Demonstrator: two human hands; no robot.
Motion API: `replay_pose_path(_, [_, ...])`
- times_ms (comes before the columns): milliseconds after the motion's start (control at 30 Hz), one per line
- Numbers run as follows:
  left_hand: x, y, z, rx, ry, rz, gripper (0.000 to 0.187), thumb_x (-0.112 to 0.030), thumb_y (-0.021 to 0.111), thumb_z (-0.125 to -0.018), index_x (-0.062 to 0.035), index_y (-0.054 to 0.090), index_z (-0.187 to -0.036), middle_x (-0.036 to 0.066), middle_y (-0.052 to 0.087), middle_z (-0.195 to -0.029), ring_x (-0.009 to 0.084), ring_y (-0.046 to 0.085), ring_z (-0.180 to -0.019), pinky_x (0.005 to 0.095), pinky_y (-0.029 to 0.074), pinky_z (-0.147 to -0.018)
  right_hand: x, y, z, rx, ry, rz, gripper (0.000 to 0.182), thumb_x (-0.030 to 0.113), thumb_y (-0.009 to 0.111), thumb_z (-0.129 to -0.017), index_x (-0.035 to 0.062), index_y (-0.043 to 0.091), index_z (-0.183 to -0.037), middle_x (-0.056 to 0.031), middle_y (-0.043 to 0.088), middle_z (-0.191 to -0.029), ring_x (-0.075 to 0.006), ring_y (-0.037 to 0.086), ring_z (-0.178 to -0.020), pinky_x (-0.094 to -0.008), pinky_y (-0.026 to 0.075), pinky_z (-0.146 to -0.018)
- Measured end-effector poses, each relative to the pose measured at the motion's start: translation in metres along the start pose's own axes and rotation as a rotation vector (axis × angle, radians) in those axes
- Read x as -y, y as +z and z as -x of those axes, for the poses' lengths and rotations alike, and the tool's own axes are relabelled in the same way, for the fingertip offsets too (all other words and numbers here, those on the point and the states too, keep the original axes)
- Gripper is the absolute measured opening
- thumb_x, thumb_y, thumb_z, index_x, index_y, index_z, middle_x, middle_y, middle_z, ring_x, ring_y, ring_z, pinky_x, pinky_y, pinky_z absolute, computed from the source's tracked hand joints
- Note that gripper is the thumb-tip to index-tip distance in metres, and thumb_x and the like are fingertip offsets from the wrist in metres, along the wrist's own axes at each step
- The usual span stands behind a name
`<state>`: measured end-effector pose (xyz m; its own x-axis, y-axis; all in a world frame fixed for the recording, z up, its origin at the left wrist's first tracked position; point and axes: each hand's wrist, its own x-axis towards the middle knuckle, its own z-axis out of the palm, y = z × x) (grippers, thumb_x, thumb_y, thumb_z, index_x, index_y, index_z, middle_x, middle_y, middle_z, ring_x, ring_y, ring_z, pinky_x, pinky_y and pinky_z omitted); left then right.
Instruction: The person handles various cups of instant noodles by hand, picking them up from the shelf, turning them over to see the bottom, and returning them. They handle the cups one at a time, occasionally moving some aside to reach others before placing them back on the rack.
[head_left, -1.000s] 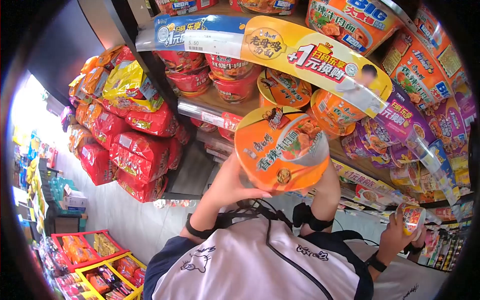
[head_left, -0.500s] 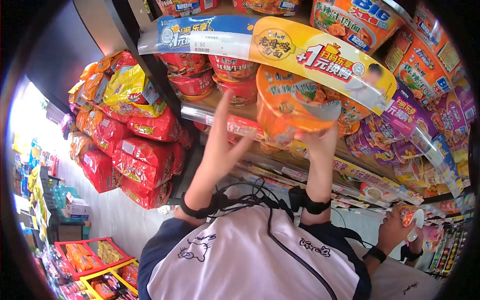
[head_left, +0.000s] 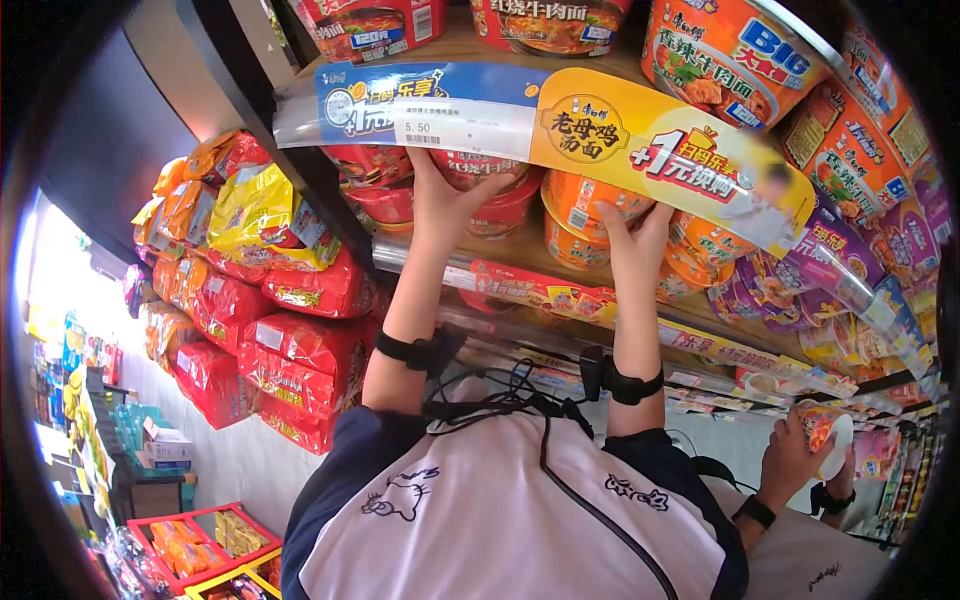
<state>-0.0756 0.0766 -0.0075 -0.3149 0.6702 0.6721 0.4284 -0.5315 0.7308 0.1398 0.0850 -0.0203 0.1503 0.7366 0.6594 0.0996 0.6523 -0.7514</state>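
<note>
My left hand (head_left: 446, 205) reaches up to stacked red instant noodle tubs (head_left: 487, 172) on the shelf. Its thumb is spread across the front of a tub, and the other fingertips pass behind the price strip. On the right, my right hand (head_left: 640, 243) is raised beside an orange instant noodle tub (head_left: 590, 203), which sits on another orange tub (head_left: 575, 245). The right thumb tip overlaps the upper tub's right side, apart from the other fingers. More orange tubs (head_left: 705, 245) stand just right of this hand.
A blue and yellow label strip (head_left: 585, 130) crosses the shelf front above my hands. Large noodle tubs (head_left: 735, 60) stand above it. Red noodle packs (head_left: 300, 345) are piled at left. At lower right, another person's hand (head_left: 790, 460) holds a cup (head_left: 822, 430).
The orange tub that my right hand held in front of the shelf now stands on the stack. My left hand has moved up to the red tubs, and the view has shifted slightly.
</note>
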Motion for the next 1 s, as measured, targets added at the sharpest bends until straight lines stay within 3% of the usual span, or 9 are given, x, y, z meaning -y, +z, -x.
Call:
replay_pose_path(200, [0.008,0.004,0.004,-0.091,-0.033,0.142,0.100,-0.012,0.087,-0.055,0.0020,0.024,-0.132,0.016,0.048,-0.124,0.0236,0.049,-0.113,0.0351,0.038,-0.097,-0.004,0.000,0.002,-0.013,-0.028,0.072,0.068,0.035,0.075,-0.074,-0.0034,0.043,-0.121,-0.0179,0.051,-0.117,-0.0293,0.047,-0.108,-0.0375,0.034,-0.096])
replay_pose_path(367, [-0.018,-0.022,0.022,0.002,-0.183,0.389,0.097,0.002,0.077,-0.063,0.0021,0.017,-0.139,0.015,0.050,-0.120,0.0209,0.054,-0.108,0.0322,0.044,-0.092,-0.004,0.003,0.007,-0.067,-0.057,0.122,0.070,0.034,0.074,-0.075,-0.0042,0.041,-0.123,-0.0194,0.050,-0.120,-0.0309,0.047,-0.111,-0.0381,0.033,-0.097])
replay_pose_path(533, [-0.032,-0.042,0.043,-0.032,-0.242,0.450,0.095,0.000,0.075,-0.067,-0.0005,0.016,-0.141,0.018,0.047,-0.124,0.0229,0.052,-0.111,0.0354,0.043,-0.094,0.015,-0.004,0.012,0.028,0.039,0.246,0.064,0.026,0.071,-0.079,-0.0057,0.040,-0.125,-0.0216,0.049,-0.123,-0.0354,0.045,-0.115,-0.0397,0.031,-0.099])
replay_pose_path(633, [-0.029,-0.042,0.045,-0.005,-0.190,0.366,0.098,-0.002,0.077,-0.066,-0.0007,0.014,-0.141,0.019,0.047,-0.125,0.0239,0.051,-0.113,0.0361,0.043,-0.094,0.044,-0.001,0.023,-0.145,-0.317,0.540,0.052,0.010,0.066,-0.081,-0.0049,0.043,-0.125,-0.0181,0.050,-0.125,-0.0267,0.050,-0.114,-0.0332,0.038,-0.095])
replay_pose_path(733, [-0.027,-0.038,0.045,0.032,-0.151,0.373,0.105,-0.004,0.080,-0.063,-0.0005,0.011,-0.142,0.019,0.043,-0.130,0.0252,0.048,-0.118,0.0372,0.042,-0.097,0.066,-0.009,0.031,0.048,-0.357,0.372,0.042,0.008,0.064,-0.080,-0.0039,0.052,-0.118,-0.0218,0.049,-0.125,-0.0367,0.047,-0.116,-0.0420,0.036,-0.098])
replay_pose_path(867, [-0.016,-0.037,0.056,0.051,-0.107,0.388,0.108,-0.004,0.082,-0.059,-0.0008,0.013,-0.142,0.015,0.040,-0.134,0.0246,0.042,-0.124,0.0381,0.037,-0.102,0.067,-0.001,0.035,0.151,-0.395,0.353,0.033,0.005,0.062,-0.079,-0.0002,0.060,-0.111,-0.0203,0.051,-0.124,-0.0340,0.050,-0.114,-0.0409,0.040,-0.095])
replay_pose_path(1000, [-0.012,-0.050,0.069,0.080,-0.152,0.462,0.111,-0.009,0.085,-0.055,-0.0003,0.016,-0.142,0.012,0.039,-0.136,0.0225,0.040,-0.125,0.0370,0.032,-0.104,0.073,0.007,0.035,0.348,-0.339,0.227,0.056,0.010,0.069,-0.077,0.0026,0.046,-0.128,-0.0219,0.041,-0.134,-0.0377,0.041,-0.123,-0.0427,0.035,-0.100])
